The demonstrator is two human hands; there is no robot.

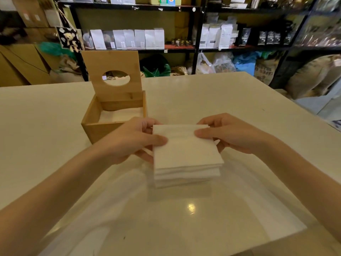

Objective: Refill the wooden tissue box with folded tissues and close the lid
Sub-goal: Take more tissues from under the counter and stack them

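Wooden tissue box [103, 126] sits open on the bench [221, 100], left of my left hand [129, 139]. Both hands' fingers pinch the tissue stack [186, 156]: light, floppy, best gripped at both side edges; right hand [234, 133] opposite.

A single wide-angle view from the person's head looks forward and steeply down across the pale surface [239, 100]. Both forearms run in from the bottom corners, close to the lens. Farther off, dark shelves [195, 24] fill the top, bent by the lens.
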